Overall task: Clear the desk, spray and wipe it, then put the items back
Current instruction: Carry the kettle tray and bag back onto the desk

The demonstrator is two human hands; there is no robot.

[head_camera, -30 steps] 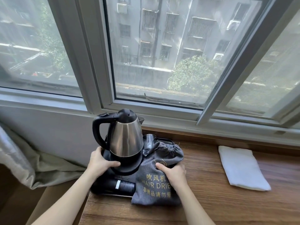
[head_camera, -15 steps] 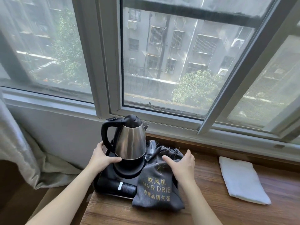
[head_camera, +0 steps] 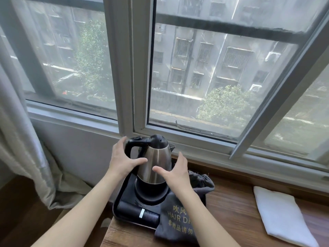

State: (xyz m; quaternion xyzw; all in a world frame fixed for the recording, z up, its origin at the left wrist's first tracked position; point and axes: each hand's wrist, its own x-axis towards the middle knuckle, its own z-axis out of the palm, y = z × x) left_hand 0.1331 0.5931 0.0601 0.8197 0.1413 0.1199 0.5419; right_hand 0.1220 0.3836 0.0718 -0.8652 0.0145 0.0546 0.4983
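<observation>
A steel kettle [head_camera: 157,158] with a black handle and lid stands on its round black base [head_camera: 151,194] in a black tray [head_camera: 122,197] at the left end of the wooden desk [head_camera: 231,209]. My left hand [head_camera: 121,161] is spread beside the handle, with the thumb lying across the kettle's body. On the kettle's right, my right hand [head_camera: 176,173] is open, thumb toward the steel wall. A grey hair-dryer bag [head_camera: 179,224] lies over the tray's right side. Along the tray's front lies a black cylinder [head_camera: 138,213].
A folded white cloth [head_camera: 282,215] lies on the desk to the right. The window frame and sill [head_camera: 195,139] run close behind the kettle. A pale curtain [head_camera: 21,157] hangs at the left, past the desk's left edge.
Both hands rose from the tray and the bag to the kettle's sides. The left hand left the base, and the right let go of the bag. The view tilted up.
</observation>
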